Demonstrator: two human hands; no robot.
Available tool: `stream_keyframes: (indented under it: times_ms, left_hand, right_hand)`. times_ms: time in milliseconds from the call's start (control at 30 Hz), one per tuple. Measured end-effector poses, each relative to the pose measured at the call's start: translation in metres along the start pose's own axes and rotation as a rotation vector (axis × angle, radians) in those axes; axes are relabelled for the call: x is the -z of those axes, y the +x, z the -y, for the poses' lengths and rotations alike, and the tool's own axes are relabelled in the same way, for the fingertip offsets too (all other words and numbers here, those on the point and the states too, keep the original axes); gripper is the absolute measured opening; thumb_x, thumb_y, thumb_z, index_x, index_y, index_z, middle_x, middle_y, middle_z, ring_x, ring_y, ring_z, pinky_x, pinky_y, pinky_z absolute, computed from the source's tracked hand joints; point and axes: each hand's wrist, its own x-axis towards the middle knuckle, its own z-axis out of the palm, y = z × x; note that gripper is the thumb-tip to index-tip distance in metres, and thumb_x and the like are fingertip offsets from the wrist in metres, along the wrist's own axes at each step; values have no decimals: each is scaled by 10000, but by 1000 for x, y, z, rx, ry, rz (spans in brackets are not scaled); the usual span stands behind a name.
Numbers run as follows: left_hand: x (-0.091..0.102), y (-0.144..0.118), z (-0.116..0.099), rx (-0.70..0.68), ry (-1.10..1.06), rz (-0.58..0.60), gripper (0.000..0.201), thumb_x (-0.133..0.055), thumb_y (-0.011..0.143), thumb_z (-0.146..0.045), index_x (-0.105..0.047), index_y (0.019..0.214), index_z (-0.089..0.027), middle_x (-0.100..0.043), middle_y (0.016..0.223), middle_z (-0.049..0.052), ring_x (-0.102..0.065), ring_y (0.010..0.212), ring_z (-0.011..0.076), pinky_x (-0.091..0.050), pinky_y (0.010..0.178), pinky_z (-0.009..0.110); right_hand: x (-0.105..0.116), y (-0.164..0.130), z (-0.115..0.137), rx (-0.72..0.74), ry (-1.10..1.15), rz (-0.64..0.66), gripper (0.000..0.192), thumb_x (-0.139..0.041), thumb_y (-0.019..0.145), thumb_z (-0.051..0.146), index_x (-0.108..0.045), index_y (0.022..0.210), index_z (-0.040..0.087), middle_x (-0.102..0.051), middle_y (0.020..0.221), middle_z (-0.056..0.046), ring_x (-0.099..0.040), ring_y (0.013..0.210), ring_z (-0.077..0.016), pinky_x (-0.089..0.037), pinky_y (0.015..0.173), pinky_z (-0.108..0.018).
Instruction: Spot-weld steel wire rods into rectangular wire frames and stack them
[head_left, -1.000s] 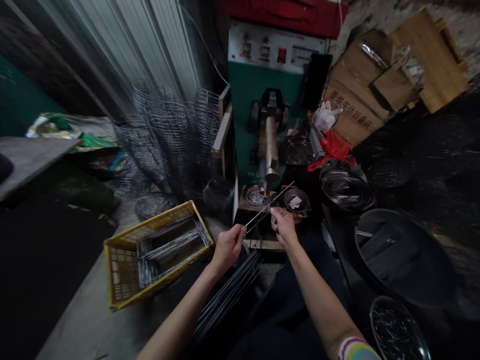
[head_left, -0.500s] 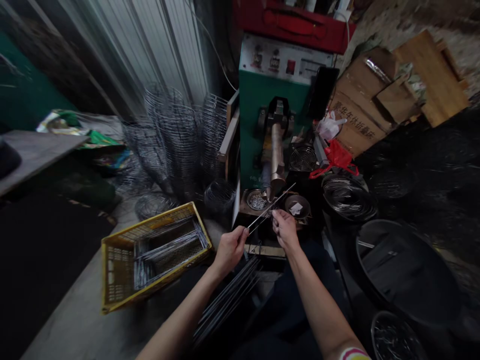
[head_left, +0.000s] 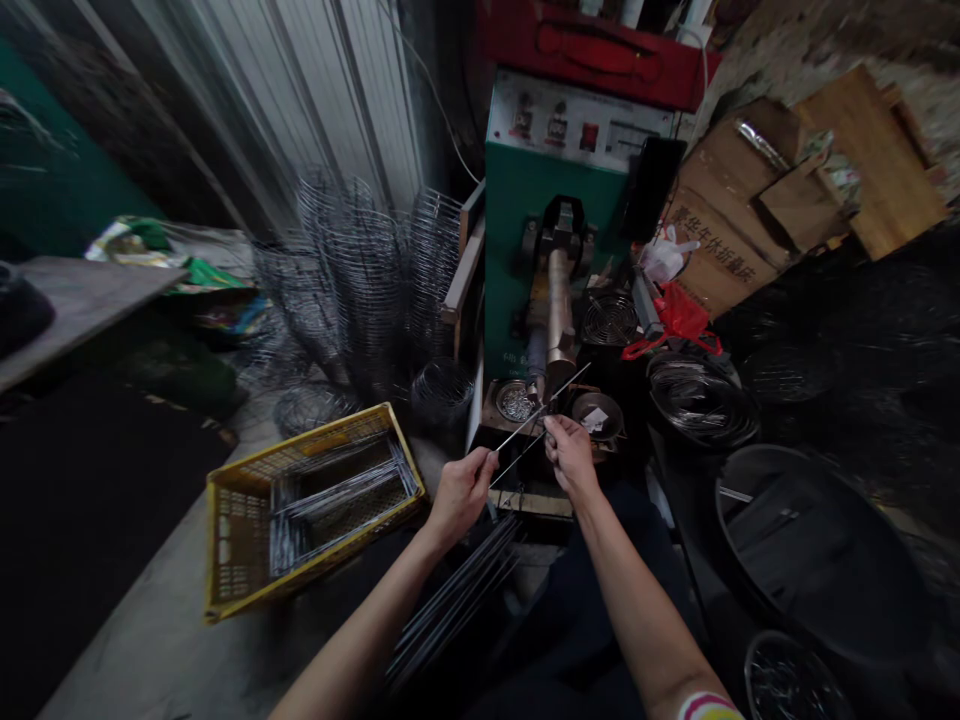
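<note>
Dim workshop with a corrugated grey metal sheet (head_left: 337, 90) as backdrop at left. On the floor, a yellow slotted plastic crate (head_left: 232, 540) holds many thin grey metal rods (head_left: 352, 490); beyond it rise stacked grey wire rings (head_left: 371, 300). Next, a bundle of long grey metal rods (head_left: 454, 600) slants below the left hand (head_left: 461, 495), which is clamped on the near end of a slender bright metal rod (head_left: 517, 432). This rod angles up and rightward, past a round dish of small shiny metal pieces (head_left: 516, 402), before a green metal machine (head_left: 510, 240). Just beside the rod, the right hand (head_left: 571, 458) has its fingertips pinched together; whether they grip anything cannot be told. At right stands a wide dark round tub (head_left: 817, 560). Progress, by judgement: the held rod appears mid-work; among the others, which are finished and which remain is unclear.
</note>
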Motion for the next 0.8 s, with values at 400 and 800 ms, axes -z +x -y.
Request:
stream_keyframes:
  times_ms: [400, 800]
  left_hand:
    - [3, 6, 0, -19, 1, 21, 348, -429, 935, -381, -577, 703, -168, -439, 530, -36, -418, 509, 112, -298, 526, 227]
    - [0, 27, 1, -46, -53, 59, 376, -422, 921, -410, -576, 686, -161, -404, 555, -46, -366, 532, 102, -296, 538, 214]
  right_hand:
    - [2, 4, 3, -22, -43, 9, 309, -753, 656, 456, -602, 693, 189, -394, 482, 74, -250, 386, -46, -135, 357, -195]
    - [12, 9, 16, 63, -219, -18, 401, -741, 656, 541, -584, 622, 173, -385, 427, 83, -266, 357, -40, -173, 350, -187]
